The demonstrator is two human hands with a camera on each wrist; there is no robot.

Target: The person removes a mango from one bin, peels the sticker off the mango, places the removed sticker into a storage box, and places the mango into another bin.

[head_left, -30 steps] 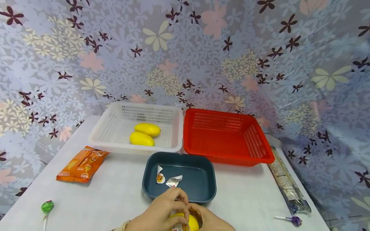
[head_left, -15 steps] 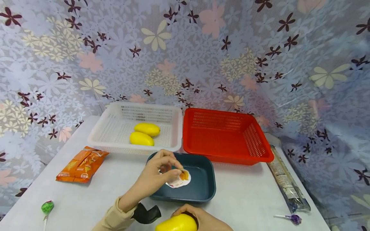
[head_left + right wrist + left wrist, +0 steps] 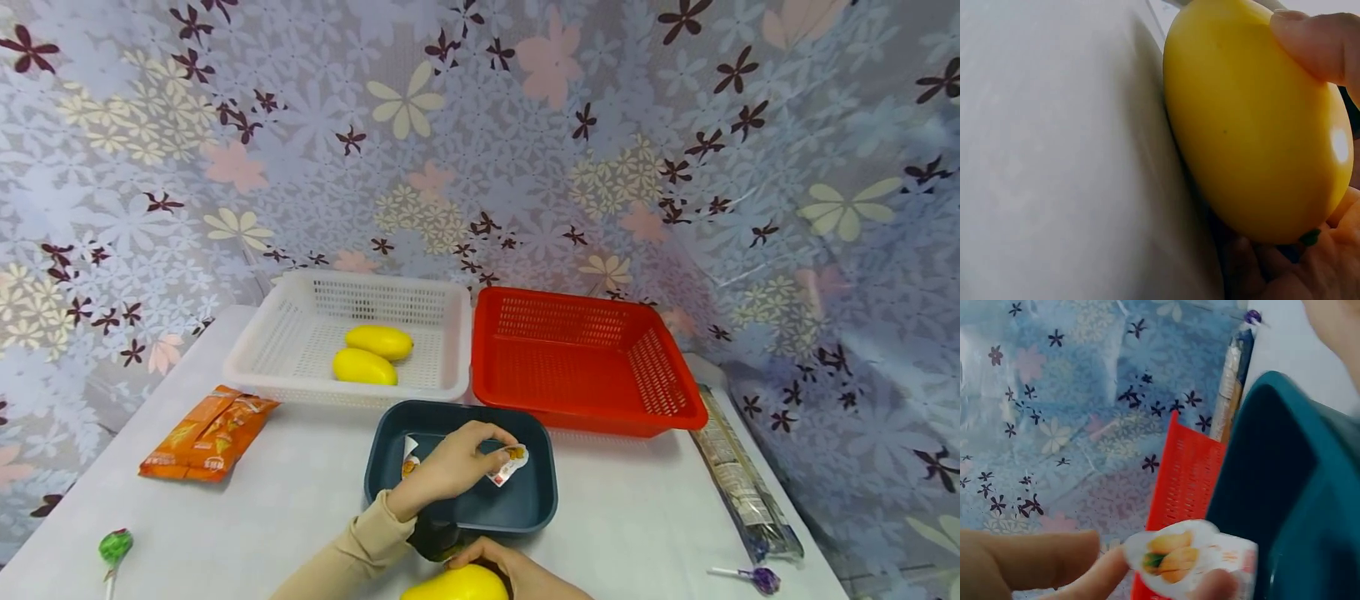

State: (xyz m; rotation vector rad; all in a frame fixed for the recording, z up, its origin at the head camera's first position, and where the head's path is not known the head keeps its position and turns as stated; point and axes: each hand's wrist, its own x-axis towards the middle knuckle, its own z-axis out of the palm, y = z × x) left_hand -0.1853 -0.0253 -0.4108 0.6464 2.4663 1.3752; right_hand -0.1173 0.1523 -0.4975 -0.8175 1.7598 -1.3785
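Two hands busy, left hand [image 3: 450, 467] pinching crinkled wrapper [image 3: 510, 463] (over teal tray [image 3: 536, 508]), right hand [image 3: 517, 571] gripping smooth yellow mango [image 3: 453, 585].

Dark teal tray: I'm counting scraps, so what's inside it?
Inside the dark teal tray lies one wrapper scrap. The left hand pinches a wrapper piece above it and hides the floor beneath.

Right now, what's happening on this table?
A person's left hand pinches a torn wrapper piece over the dark teal tray, where another scrap lies. The right hand holds a yellow mango-shaped thing at the table's near edge. Two more sit in the white basket; the red basket looks empty.
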